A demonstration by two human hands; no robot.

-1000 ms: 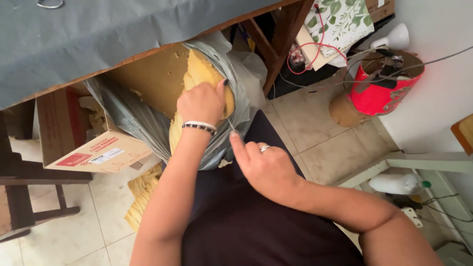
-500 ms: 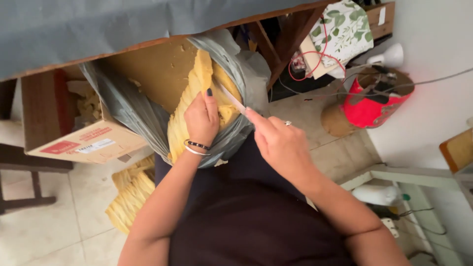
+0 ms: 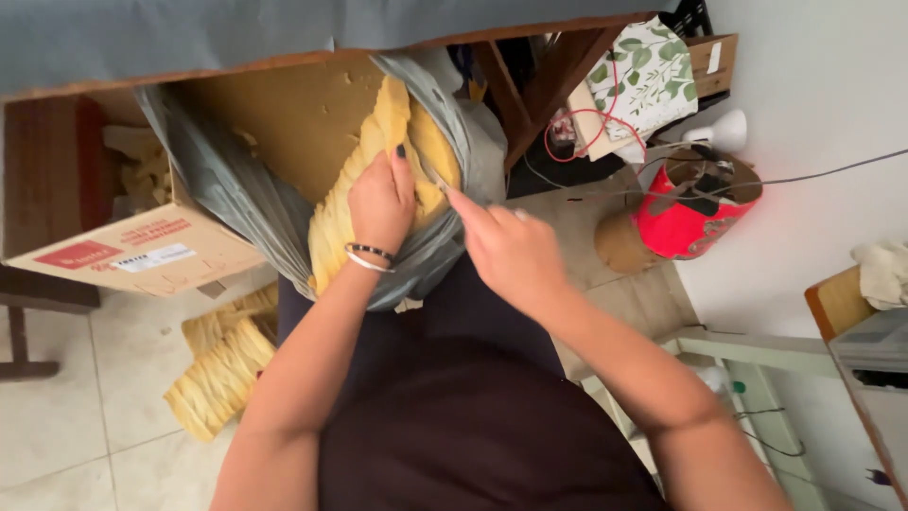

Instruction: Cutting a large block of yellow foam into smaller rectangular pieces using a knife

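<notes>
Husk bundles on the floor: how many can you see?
2 bundles: one lies left of the person's lap, the other just behind it, touching. More husks fill the grey bag under the left hand; some may be hidden.

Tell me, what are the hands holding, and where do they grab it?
The left hand grips the yellow husk stack at its upper middle inside the grey bag. The right hand pinches one thin strip's end.

Single head-worn view, looking steeply down over wearer's own torso and lap. Both forearms enter from bottom edge, hands near frame centre, close range. Table edge along top; tiled floor lower left; wall at right. No second view.
</notes>
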